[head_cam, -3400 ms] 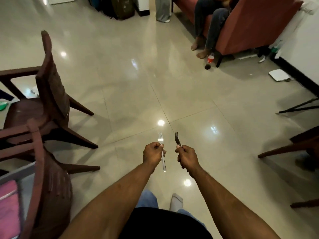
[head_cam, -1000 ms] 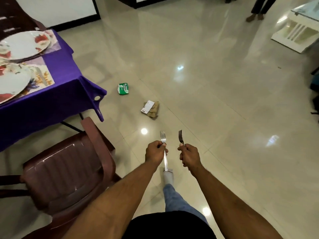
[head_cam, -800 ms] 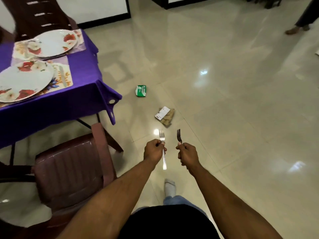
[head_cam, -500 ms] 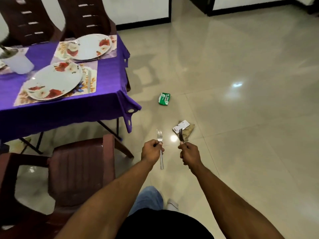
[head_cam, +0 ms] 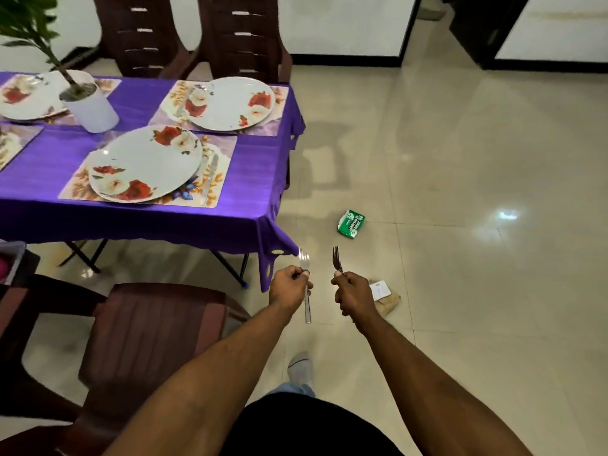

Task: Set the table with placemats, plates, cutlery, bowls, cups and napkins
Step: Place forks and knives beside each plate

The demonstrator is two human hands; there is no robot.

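My left hand (head_cam: 289, 288) grips a silver fork (head_cam: 306, 281), tines up, its handle sticking out below the fist. My right hand (head_cam: 353, 292) grips a darker fork (head_cam: 337, 260), tines up. Both hands hang over the floor, right of the table's near corner. The table wears a purple cloth (head_cam: 138, 222). On it lie floral placemats, each under a white flowered plate: a near plate (head_cam: 144, 162), a far plate (head_cam: 232, 103) and a third plate (head_cam: 23, 100) at far left. A knife (head_cam: 210, 179) lies on the near placemat (head_cam: 223, 159), right of the plate.
A white pot with a green plant (head_cam: 90, 106) stands on the table. A dark red chair (head_cam: 144, 334) sits at lower left, two more chairs (head_cam: 243, 34) behind the table. On the tiled floor lie a green packet (head_cam: 351, 223) and a brown paper wad (head_cam: 385, 297).
The view has swung left from open floor and a sofa to the purple table, which has slid further into view. Both hands keep gripping their forks in the same pose.
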